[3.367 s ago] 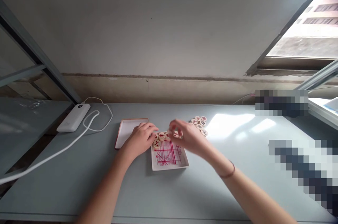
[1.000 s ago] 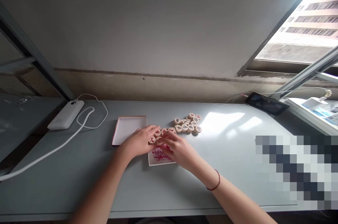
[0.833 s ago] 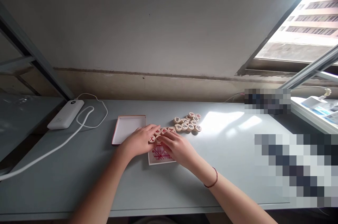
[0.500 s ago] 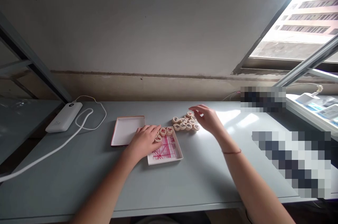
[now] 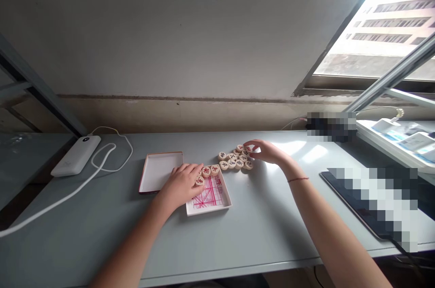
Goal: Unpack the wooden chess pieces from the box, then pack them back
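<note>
My left hand [image 5: 183,181] lies over the left side of a shallow white box [image 5: 208,212], palm down, fingers stretched over several round Chinese chess pieces [image 5: 205,170] and partly hiding them. One piece marked in red [image 5: 199,180] shows between its fingers and thumb. Pink-lined board sheet [image 5: 212,197] covers the box floor. To the right, beyond the box, more chess pieces [image 5: 232,164] are heaped on the table. At the heap's far right end, my right hand [image 5: 267,151] has its curved fingers and thumb around a red-marked piece [image 5: 248,148].
The box lid [image 5: 159,172] lies inside up, left of the box. A white power bank [image 5: 76,156] with a looping white cable [image 5: 78,189] sits farther left. At right lies a dark, partly blurred flat device [image 5: 353,206]; behind it is a white tray [image 5: 404,147].
My right hand has come down from above the heap to its far right end, its fingers now around a piece. My left hand stays over the box. The view has shifted slightly.
</note>
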{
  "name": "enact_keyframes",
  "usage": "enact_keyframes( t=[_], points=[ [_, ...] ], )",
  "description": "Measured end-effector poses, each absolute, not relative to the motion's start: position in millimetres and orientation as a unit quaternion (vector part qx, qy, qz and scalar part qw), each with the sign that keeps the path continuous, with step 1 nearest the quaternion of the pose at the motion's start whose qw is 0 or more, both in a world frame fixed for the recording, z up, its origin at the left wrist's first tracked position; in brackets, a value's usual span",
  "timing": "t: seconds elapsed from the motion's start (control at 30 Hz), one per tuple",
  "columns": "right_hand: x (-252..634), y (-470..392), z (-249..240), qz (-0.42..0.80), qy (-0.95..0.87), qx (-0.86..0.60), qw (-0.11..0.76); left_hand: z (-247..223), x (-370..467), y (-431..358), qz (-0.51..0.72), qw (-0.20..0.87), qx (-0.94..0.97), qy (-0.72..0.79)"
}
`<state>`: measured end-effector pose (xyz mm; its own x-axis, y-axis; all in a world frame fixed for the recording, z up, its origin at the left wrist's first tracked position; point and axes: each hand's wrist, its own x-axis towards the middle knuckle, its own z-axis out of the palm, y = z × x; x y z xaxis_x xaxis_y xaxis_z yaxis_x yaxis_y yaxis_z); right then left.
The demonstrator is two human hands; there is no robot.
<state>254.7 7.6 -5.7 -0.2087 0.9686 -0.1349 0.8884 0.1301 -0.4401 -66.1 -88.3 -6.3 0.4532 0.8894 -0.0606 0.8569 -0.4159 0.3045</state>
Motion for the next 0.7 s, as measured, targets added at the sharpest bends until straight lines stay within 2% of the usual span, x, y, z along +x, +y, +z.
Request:
enact_keyframes(
  t=[0.13, 0.3, 0.4, 0.47, 0.63, 0.7],
  points=[
    [252.8, 0.1, -18.7, 0.193, -0.733, -0.633, 0.159, -7.2, -66.0, -88.2, 0.055, 0.146, 0.840, 0.520],
    [246.2, -3.6, -27.6, 0.172, -0.676, -0.648, 0.304, -10.7, -67.4, -87.8, 0.065, 0.136, 0.843, 0.516],
    [237.2, -4.5, -24.4, 0.183, -0.681, -0.621, 0.341, -12.9, -67.9, -87.4, 0.073, 0.125, 0.846, 0.513],
    [228.7, -5.3, -19.9, 0.189, -0.696, -0.613, 0.324, -13.0, -67.7, -87.2, 0.072, 0.126, 0.846, 0.513],
    [211.3, -5.7, -9.9, 0.168, -0.724, -0.638, 0.201, -8.6, -66.6, -88.1, 0.059, 0.145, 0.841, 0.518],
    [209.1, -4.6, -7.1, 0.152, -0.720, -0.650, 0.189, -6.8, -66.3, -88.6, 0.056, 0.153, 0.839, 0.519]
  ],
)
